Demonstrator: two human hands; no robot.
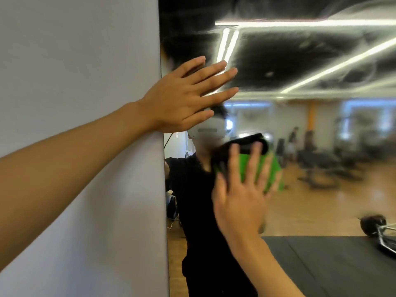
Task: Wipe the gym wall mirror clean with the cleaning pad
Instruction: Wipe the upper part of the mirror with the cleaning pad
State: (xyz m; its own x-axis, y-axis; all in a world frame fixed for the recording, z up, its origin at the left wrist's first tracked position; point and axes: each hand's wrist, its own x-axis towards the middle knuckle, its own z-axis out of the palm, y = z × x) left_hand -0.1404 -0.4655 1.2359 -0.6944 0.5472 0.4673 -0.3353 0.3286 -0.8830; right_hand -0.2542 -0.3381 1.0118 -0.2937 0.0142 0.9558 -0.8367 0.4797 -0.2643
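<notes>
R hand (240, 196) flat, fingers spread, presses green cleaning pad (271, 174) on mirror (321, 146). Pad blurred, long axis can't tell. L hand (184, 97) flat, fingers straight, on mirror's edge.

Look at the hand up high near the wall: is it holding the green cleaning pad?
No: the left hand lies flat and bare on the mirror, while the green cleaning pad sits under the right hand.

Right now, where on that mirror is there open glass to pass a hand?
Open: the mirror right of both hands. Crowded: by the wall edge, where the left hand lies flat and the right hand presses the green cleaning pad.
</notes>
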